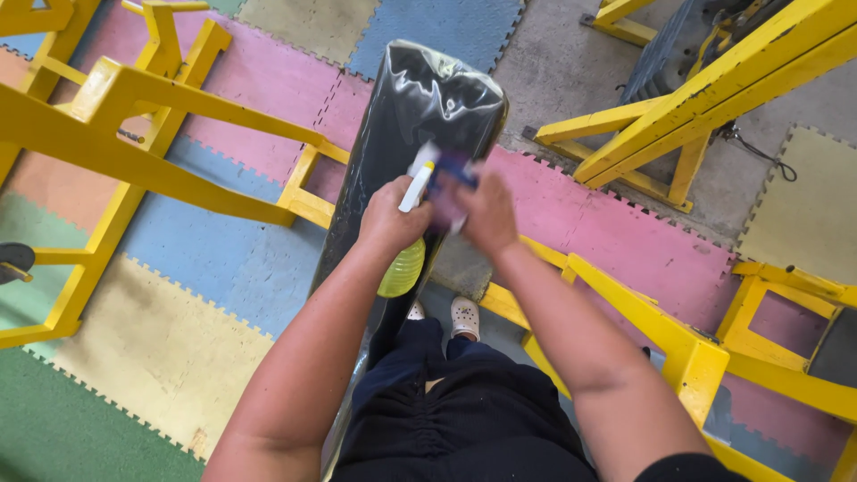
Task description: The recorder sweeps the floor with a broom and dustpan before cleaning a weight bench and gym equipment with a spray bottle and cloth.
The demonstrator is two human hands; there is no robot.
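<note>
— Foam mats (223,268) in pink, blue, yellow and green cover the floor; what's nearest?

— Black trousers and pale clogs (464,314), below the hands.

— And the grip?

— Left hand (388,219) is closed round a yellow-green spray bottle (403,268), its white nozzle (416,186) pointing up. Right hand (486,214) is closed on a purple cloth (449,192), blurred, touching the bottle's top.

— Under them?

— A black bench pad (420,107) wrapped in shiny plastic, running away from the hands.

— Around?

— Yellow frames (134,98) on the left, right and beyond.
</note>
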